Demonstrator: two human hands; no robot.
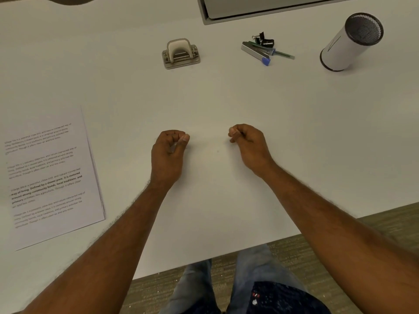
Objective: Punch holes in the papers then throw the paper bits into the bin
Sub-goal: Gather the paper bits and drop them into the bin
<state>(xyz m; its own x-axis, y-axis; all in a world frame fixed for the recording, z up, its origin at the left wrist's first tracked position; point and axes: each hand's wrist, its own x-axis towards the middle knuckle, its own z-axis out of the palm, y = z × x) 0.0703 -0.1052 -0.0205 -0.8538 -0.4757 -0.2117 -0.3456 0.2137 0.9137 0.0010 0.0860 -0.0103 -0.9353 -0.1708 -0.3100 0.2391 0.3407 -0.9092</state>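
Observation:
A stack of printed papers (pixel 48 175) lies at the left edge of the white table (pixel 215 98). A beige hole punch (pixel 181 53) stands at the far middle, well beyond both hands. A white cylindrical bin (pixel 350 43) with a dark mesh inside stands at the far right. My left hand (pixel 169 152) rests on the table near the middle, its fingers curled into a loose fist with nothing seen in it. My right hand (pixel 248 143) rests a short way to its right, also curled shut and holding nothing visible.
A small pile of stationery (pixel 264 49), with a staple strip, binder clips and a pen, lies between the punch and the bin. A grey tray or monitor base (pixel 260 10) sits at the far edge. The table's front edge runs just above my knees.

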